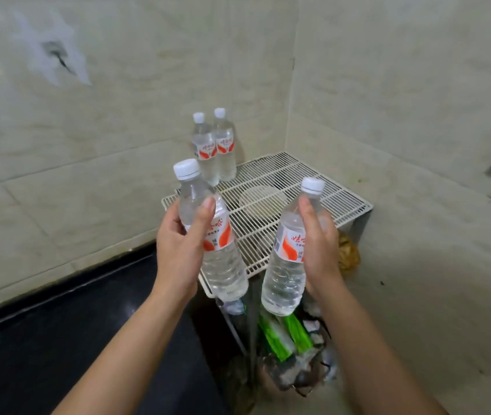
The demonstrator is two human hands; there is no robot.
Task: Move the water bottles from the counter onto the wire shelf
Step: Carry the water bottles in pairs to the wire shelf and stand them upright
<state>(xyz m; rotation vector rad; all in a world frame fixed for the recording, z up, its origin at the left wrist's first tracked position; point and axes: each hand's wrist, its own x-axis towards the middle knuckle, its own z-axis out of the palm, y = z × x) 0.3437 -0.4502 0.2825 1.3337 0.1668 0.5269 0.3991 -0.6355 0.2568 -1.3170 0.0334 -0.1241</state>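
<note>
My left hand grips a clear water bottle with a white cap and a red-and-white label, held upright above the near left corner of the white wire shelf. In my right hand is a second water bottle of the same kind, tilted slightly, in front of the shelf's near edge. Two more water bottles stand upright side by side at the shelf's far left corner, against the wall.
The shelf stands in a tiled corner, walls close behind and to the right. A pale round dish shows through the wires. Below the shelf lie green packets and a yellowish bundle. The black counter stretches to the left.
</note>
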